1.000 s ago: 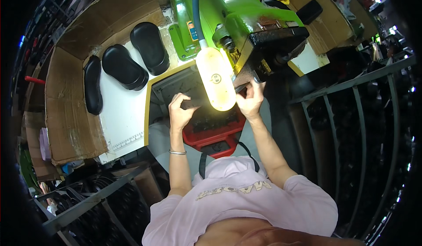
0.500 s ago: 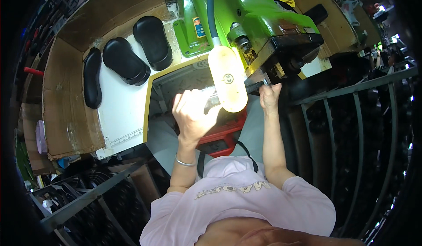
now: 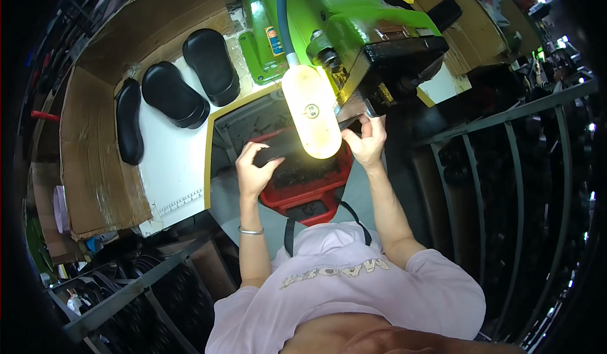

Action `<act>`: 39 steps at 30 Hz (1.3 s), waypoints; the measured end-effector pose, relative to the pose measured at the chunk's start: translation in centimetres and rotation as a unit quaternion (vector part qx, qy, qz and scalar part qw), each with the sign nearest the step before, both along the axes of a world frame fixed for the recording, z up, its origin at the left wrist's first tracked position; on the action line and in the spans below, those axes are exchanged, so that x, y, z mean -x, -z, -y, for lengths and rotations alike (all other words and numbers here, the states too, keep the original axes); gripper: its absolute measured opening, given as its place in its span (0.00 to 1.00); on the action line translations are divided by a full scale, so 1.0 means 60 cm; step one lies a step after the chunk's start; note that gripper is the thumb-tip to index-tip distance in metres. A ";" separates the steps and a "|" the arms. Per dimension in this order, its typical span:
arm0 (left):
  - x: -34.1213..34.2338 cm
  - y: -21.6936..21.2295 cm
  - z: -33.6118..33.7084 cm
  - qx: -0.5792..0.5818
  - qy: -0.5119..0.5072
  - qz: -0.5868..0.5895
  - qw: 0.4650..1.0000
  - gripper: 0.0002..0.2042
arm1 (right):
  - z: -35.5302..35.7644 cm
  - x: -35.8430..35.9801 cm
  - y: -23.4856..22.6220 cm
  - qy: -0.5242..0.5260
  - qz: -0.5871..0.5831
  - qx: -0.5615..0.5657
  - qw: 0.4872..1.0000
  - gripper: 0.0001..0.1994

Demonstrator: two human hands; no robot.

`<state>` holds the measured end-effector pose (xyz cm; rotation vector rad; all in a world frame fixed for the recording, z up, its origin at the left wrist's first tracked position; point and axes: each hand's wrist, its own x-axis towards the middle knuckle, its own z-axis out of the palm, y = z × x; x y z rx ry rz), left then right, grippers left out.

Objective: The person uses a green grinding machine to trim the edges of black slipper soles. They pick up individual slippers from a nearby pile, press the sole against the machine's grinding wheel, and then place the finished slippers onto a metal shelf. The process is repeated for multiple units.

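My left hand point(image 3: 253, 169) grips one end of a black shoe sole point(image 3: 279, 150) between thumb and bent fingers. The sole runs behind the glowing oval lamp point(image 3: 312, 112), which hides its middle. At the sole's other end my right hand point(image 3: 368, 143) is closed on it, fingertips up against the underside of the green machine point(image 3: 354, 25) beside its dark metal head point(image 3: 401, 63). The lamp's glare blurs the contact between sole and machine.
Three black soles, one of them a rounded sole point(image 3: 174, 95), lie on the white table point(image 3: 174, 170) to the left, walled by cardboard point(image 3: 95, 152). A red tray point(image 3: 306, 196) is below my hands. Metal racks point(image 3: 512, 170) flank me on both sides.
My left hand has moved down and left, turning the sole so its dark side shows. My right hand has shifted slightly left and down, with its thumb now spread along the sole. The view has shifted slightly.
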<state>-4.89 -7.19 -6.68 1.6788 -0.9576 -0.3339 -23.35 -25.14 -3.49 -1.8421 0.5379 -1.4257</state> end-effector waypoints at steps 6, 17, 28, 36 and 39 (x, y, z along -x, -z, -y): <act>0.073 -0.026 0.088 0.068 0.047 0.055 0.995 0.14 | -0.012 0.001 -0.018 0.018 -0.058 0.096 0.994 0.30; 0.184 0.018 0.127 0.213 -0.059 -0.225 0.949 0.15 | 0.037 0.019 0.156 -0.199 0.048 -0.414 0.887 0.24; 0.196 0.026 0.154 0.280 -0.022 -0.252 0.926 0.19 | 0.105 0.137 0.167 0.011 0.115 -0.355 0.928 0.22; 0.122 -0.018 0.101 0.219 0.016 -0.191 0.957 0.21 | 0.108 0.156 -0.033 0.131 -0.042 -0.076 0.988 0.30; 0.112 -0.034 0.072 0.285 0.015 -0.331 0.900 0.22 | 0.091 0.129 -0.052 0.078 -0.029 -0.104 0.991 0.31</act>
